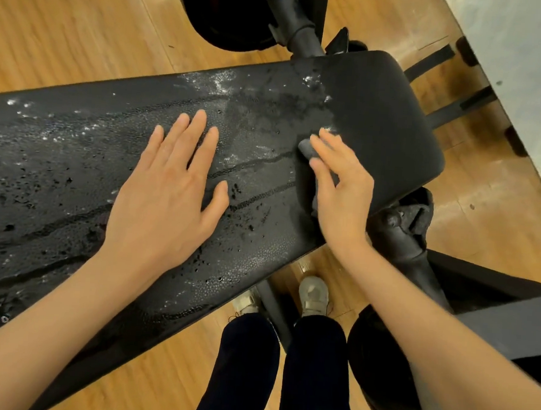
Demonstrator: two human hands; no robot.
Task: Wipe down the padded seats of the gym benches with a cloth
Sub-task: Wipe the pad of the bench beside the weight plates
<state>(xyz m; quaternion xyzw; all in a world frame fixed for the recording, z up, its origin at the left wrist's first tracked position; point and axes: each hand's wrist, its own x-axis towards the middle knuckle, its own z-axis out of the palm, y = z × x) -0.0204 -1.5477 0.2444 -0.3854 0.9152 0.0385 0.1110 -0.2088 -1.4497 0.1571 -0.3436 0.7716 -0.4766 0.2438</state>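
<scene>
My right hand [343,190] presses the dark cloth [310,153] under curled fingers, at the seam between the long wet pad [75,161] and the short seat pad [379,116]. Left hand [166,185] rests flat, fingers spread, bracing. Cloth looks soft, limp; best bunched under the palm. Wet vinyl probably slick.

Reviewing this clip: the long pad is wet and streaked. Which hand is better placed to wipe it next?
The right hand. Its fingers already hold the dark cloth against the bench where the wet long pad meets the small end pad. The left hand lies flat on the wet pad with nothing in it.
</scene>
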